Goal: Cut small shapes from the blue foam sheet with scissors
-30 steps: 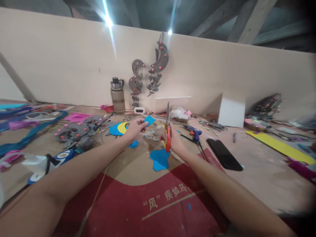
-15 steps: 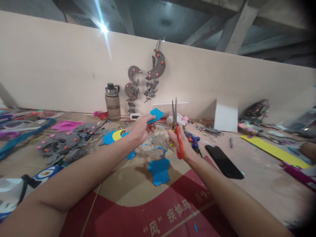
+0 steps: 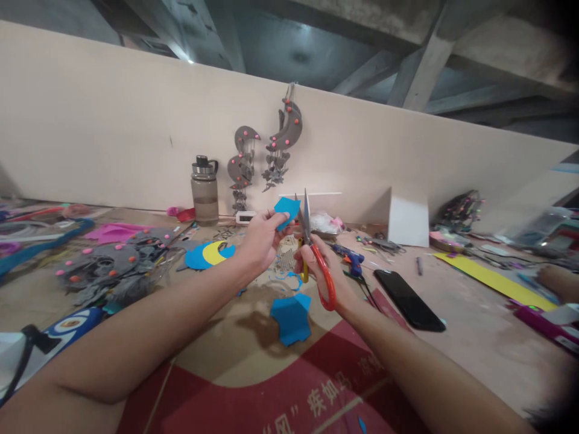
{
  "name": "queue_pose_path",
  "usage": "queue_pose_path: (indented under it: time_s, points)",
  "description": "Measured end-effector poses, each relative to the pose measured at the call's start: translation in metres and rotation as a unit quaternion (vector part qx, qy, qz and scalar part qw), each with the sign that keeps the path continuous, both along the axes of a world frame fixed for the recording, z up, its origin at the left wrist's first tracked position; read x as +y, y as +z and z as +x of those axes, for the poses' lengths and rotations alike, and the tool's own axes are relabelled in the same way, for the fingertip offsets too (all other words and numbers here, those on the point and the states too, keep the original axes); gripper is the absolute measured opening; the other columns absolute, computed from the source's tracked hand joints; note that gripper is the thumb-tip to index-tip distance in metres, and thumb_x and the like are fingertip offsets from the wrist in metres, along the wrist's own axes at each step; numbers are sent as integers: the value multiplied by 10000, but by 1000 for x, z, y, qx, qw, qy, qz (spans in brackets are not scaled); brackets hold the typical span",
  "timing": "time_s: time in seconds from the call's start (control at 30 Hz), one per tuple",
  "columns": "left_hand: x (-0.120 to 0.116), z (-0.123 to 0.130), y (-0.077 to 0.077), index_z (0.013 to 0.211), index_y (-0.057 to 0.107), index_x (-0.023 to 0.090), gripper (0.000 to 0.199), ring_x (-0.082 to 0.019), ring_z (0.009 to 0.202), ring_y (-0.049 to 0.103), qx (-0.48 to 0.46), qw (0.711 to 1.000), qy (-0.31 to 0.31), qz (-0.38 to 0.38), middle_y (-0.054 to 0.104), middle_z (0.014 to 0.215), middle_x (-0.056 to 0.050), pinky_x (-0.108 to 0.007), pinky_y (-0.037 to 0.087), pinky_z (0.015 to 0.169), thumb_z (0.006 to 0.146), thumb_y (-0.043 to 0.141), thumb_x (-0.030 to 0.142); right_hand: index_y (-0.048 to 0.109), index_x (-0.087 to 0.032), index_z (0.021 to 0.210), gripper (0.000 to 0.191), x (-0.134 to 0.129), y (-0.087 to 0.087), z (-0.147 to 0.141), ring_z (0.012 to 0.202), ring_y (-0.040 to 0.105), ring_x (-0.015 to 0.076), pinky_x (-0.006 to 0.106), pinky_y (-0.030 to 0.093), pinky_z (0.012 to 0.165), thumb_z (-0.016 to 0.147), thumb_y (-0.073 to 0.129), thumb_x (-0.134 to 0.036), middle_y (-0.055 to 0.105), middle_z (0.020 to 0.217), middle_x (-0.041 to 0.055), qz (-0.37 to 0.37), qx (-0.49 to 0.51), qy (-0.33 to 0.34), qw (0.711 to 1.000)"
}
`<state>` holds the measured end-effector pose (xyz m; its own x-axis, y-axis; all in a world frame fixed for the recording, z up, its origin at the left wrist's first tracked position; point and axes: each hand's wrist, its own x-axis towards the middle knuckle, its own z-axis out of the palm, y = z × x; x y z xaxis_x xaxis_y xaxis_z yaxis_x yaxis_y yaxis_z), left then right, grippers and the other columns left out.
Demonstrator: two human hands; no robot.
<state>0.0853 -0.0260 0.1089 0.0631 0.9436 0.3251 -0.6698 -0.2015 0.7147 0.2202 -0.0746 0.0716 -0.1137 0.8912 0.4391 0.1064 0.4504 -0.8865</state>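
My left hand [image 3: 263,240] pinches a small piece of blue felt or paper [image 3: 286,209] between thumb and fingers. In my right hand [image 3: 323,268] is a pair of scissors [image 3: 326,280] with red and yellow handles. The blades are parted and point up, close to the right edge of the blue piece; whether they touch it I cannot tell. Below the hands a larger blue cutout [image 3: 292,319] lies on the cardboard [image 3: 217,355], with thin blue scraps around it. Left of my left hand lies a blue shape with a yellow crescent [image 3: 210,256].
A water bottle [image 3: 205,190] stands by the partition, near hanging grey moon ornaments [image 3: 289,129]. To the right are a blue glue gun [image 3: 353,258], a black phone [image 3: 409,300] and a yellow strip [image 3: 493,280]. Grey felt pieces [image 3: 113,265] pile up at left. Another person's hand [image 3: 558,282] shows at far right.
The scissors have tilted left and come closer to the blue piece in my left hand. The view has shifted slightly.
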Motion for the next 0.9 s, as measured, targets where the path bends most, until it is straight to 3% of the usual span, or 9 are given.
queue_pose_path:
  time_s: [0.2,0.47,0.9]
  points:
    - [-4,5,-2,645,547,150,140,-96,579,518,7,1000,-9,2,552,616,13,-233,408,558,649,674,90,498,-218,872,431,-2,-3,-2,534,456,121,250,383,488,862,572,-642,465,642,-35,-16,2,44,999]
    - [-6,6,-3,628,556,147,132,-102,574,511,-1,1000,-24,10,548,592,7,-239,381,553,668,661,78,467,-219,803,473,-9,0,-7,506,407,99,232,370,457,809,631,-662,417,637,-42,-49,43,44,997]
    - [-10,8,-3,629,556,148,138,-95,568,510,-8,999,-33,-3,561,596,4,-236,378,546,663,673,82,507,-222,890,506,-6,-6,-7,509,386,95,226,364,444,778,629,-700,404,654,-48,-73,58,42,995]
